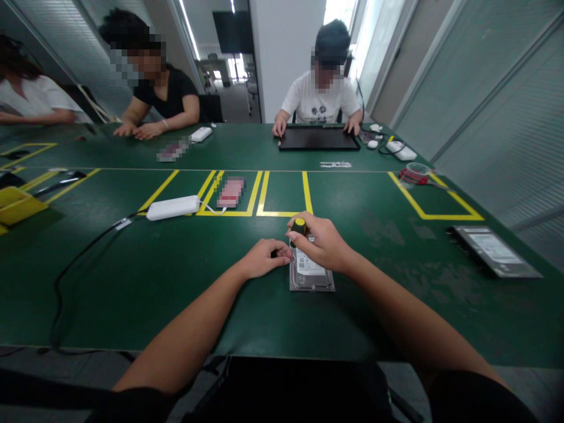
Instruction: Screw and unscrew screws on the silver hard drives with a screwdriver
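Note:
A hard drive with a white label lies flat on the green table in front of me. My right hand is closed round the yellow-and-black handle of a screwdriver, held upright over the drive's far part. The screwdriver's tip is hidden behind my fingers. At the drive's left edge, my left hand has its fingers curled together, with thumb and fingertips against the casing. My right hand covers part of the label and the far end of the drive.
More hard drives lie to the right. A white power strip with a black cable and a pink phone are to the left. Red-handled tools lie far right. Across the table, a person holds a black panel; others sit left.

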